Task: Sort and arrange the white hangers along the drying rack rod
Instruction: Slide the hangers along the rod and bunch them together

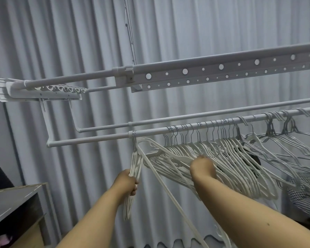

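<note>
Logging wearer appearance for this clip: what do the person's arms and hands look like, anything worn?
Both forearms are bare, no sleeves in view. The left hand and right hand show no gloves, and no rings, watch or bracelet are visible. A small dark mark sits on the right forearm.

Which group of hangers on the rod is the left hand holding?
The small bunch hanging apart at the rod's left end, gripped by the left hand; the right hand is in the big row.

Both bare forearms reached up and forward. The left hand (128,181) was curled tight, gripping. The right hand (203,166) was higher, back toward the camera, its fingers bent forward and hidden.
</note>
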`<move>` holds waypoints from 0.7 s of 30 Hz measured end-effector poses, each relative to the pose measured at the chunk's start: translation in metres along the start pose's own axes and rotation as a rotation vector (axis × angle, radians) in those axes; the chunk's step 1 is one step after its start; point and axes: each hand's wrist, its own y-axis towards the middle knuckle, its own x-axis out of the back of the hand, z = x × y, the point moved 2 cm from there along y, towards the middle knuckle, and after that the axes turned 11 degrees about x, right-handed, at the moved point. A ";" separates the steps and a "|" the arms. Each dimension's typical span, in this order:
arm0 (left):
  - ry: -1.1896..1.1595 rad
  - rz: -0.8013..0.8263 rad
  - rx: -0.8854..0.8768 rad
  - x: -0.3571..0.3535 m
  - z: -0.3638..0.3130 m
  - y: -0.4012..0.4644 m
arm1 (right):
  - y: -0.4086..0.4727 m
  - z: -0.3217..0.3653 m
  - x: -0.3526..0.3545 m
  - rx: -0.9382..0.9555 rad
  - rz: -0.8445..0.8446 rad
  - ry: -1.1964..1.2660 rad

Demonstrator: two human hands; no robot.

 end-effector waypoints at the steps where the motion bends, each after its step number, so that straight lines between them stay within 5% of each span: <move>1: -0.009 0.001 0.005 0.001 -0.001 -0.004 | -0.001 -0.001 0.004 0.006 -0.024 -0.006; 7: -0.093 0.060 0.025 -0.004 -0.004 -0.013 | -0.010 0.013 -0.001 0.007 0.083 0.002; 14: -0.189 0.102 0.006 -0.009 -0.006 -0.015 | -0.020 0.068 -0.053 0.271 0.355 -0.218; 17: -0.156 0.099 -0.017 -0.005 -0.005 -0.014 | -0.010 0.082 -0.081 0.074 0.336 0.134; 19: -0.129 0.109 -0.012 -0.003 -0.005 -0.014 | -0.005 0.084 -0.104 0.244 0.401 -0.118; 21: -0.102 0.120 -0.012 0.000 -0.004 -0.013 | -0.002 0.087 -0.122 0.534 0.507 -0.642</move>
